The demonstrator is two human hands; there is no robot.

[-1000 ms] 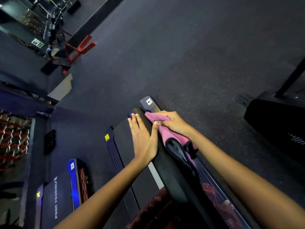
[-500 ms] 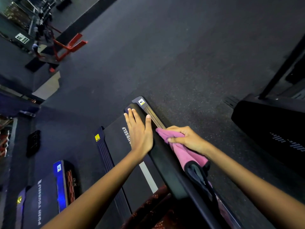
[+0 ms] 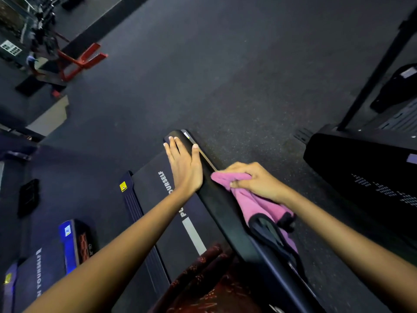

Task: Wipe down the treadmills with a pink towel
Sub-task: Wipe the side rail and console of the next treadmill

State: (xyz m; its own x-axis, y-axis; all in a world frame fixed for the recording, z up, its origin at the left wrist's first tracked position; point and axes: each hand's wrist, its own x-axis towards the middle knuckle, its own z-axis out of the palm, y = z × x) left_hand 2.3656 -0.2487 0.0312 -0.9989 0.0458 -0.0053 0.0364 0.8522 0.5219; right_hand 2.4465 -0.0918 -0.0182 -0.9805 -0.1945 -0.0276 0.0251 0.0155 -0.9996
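A black treadmill handrail runs from the lower right up to the middle of the view, above the treadmill belt marked "PUSH YOURSELF". My left hand lies flat on the far end of the handrail, fingers straight. My right hand grips a bunched pink towel and presses it against the handrail's right side. The towel's black-edged tail hangs down along the rail toward me.
A second treadmill with a blue-lit side rail sits at the lower left. A black machine base with a slanted post stands at the right. Red gym equipment is far off at the upper left. Dark rubber floor spreads between them.
My right hand has slid the pink towel back along the handrail toward me, away from its far end. My left hand has stayed flat near that end.
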